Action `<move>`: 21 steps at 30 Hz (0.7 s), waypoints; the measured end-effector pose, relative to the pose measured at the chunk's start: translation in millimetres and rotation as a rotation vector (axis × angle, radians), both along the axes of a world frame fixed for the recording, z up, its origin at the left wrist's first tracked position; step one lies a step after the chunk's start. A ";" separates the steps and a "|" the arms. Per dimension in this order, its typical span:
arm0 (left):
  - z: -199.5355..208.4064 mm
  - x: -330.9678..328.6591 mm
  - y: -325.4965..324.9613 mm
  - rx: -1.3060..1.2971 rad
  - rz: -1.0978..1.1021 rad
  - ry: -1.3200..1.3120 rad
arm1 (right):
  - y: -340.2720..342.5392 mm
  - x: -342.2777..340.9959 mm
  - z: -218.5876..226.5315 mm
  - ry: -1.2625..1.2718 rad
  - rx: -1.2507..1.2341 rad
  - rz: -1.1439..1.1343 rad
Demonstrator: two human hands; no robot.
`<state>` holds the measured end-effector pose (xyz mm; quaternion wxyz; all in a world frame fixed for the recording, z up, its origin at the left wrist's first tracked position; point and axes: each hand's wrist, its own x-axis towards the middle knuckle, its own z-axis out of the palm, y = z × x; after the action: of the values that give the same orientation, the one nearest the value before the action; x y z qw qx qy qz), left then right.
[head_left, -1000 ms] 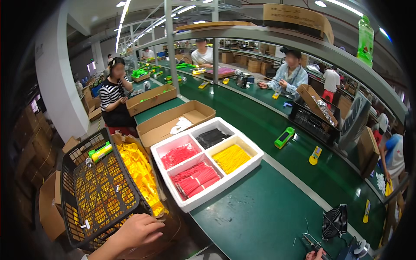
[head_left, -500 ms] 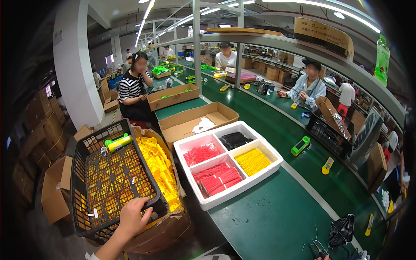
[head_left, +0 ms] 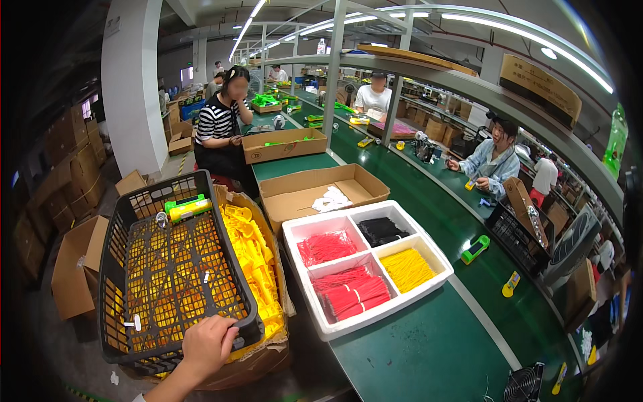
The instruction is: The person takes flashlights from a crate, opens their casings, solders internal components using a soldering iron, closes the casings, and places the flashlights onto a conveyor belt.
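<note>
My left hand (head_left: 209, 345) has its fingers curled over the near right rim of a black plastic crate (head_left: 110, 295). The crate is tilted and rests on top of a worn carton (head_left: 278, 348) filled with yellow plastic parts (head_left: 258, 275). Inside the crate, at its far end, lie a yellow-and-green flashlight (head_left: 189, 211) and a few small white pieces (head_left: 137, 322). Yellow parts show through the crate's open mesh floor. My right hand is out of the picture.
On the green bench stands a white foam tray (head_left: 315, 318) with red, black and yellow wires in compartments. Behind it is an open cardboard box (head_left: 288, 189). Flashlights (head_left: 475, 249) lie along the green conveyor. A small black fan (head_left: 524, 385) stands bottom right. Co-workers sit beyond.
The view has turned, so the bench and tray sit further right. My left hand stays on the crate's rim. The tool and fingertip at the bottom right have left the picture.
</note>
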<state>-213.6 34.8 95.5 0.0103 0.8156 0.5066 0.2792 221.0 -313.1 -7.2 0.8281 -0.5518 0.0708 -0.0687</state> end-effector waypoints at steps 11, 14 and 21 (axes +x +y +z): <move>-0.9 -0.9 1.5 -0.034 0.004 -0.007 | -4.6 2.8 -3.2 0.040 -0.061 -0.002; -1.7 -2.0 2.3 -0.037 0.001 -0.002 | -3.4 0.9 -1.8 0.039 -0.076 0.022; -1.0 -0.3 0.8 -0.040 0.003 -0.014 | -0.6 -0.4 0.9 0.022 -0.047 0.009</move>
<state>-213.8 35.6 94.6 0.0297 0.8126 0.5131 0.2749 220.7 -313.6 -6.3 0.8144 -0.5722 0.0758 -0.0604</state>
